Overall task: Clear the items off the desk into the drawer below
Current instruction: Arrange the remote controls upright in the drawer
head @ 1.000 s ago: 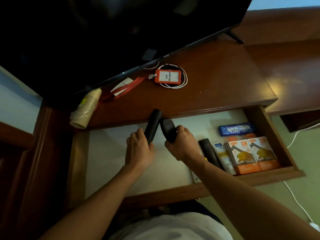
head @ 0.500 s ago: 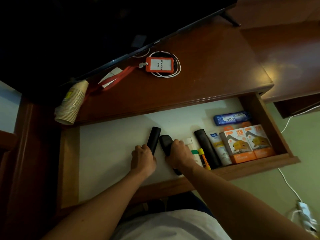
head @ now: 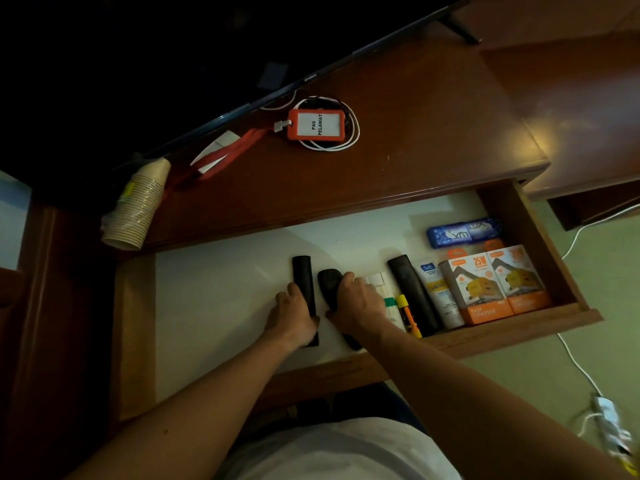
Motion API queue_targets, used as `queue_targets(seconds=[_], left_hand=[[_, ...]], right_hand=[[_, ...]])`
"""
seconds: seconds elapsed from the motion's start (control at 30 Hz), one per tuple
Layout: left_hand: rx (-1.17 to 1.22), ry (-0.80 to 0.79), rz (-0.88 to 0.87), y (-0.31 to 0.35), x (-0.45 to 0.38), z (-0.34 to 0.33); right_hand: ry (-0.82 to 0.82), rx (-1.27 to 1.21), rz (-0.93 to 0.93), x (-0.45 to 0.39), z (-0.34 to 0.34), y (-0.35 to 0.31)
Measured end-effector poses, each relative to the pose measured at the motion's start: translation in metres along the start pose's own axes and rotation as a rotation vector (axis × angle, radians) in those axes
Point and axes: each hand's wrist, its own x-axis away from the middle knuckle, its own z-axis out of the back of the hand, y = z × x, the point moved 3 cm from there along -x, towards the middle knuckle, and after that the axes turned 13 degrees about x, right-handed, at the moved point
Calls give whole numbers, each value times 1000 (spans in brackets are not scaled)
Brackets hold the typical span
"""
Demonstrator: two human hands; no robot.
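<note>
Both hands are laying remotes side by side, long axes toward the counter: left hand (head: 293, 315) grasping the slim remote (head: 303, 282), right hand (head: 358, 303) grasping the rounded remote (head: 328, 282).

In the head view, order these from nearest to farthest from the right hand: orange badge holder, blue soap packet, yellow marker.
From the right hand:
1. Yellow marker, just right of it, in the drawer.
2. Blue soap packet, at the drawer's back right.
3. Orange badge holder, up on the desk.
</note>
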Motion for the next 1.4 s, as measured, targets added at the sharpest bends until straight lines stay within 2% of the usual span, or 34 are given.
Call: queue_targets(seconds=[0.2, 0.43, 0.73, 1.1, 1.27, 1.33, 1.4], left_hand=[[46, 10, -8, 7, -24, 28], [43, -107, -1, 18, -50, 41], [118, -174, -48, 26, -48, 35], [156, -107, -118, 25, -47, 12], [255, 4, -112, 30, -48, 13], [186, 14, -107, 34, -50, 15], [82, -45, -93, 36, -50, 18]], right_hand=[[48, 12, 114, -18, 26, 9], [-9, 247, 312, -26, 24, -5], [15, 342, 296, -36, 30, 2], [-20, 296, 247, -37, 30, 10], [-41, 295, 277, -39, 30, 11], [-51, 309, 300, -40, 30, 12], [-60, 315, 311, -40, 30, 15]])
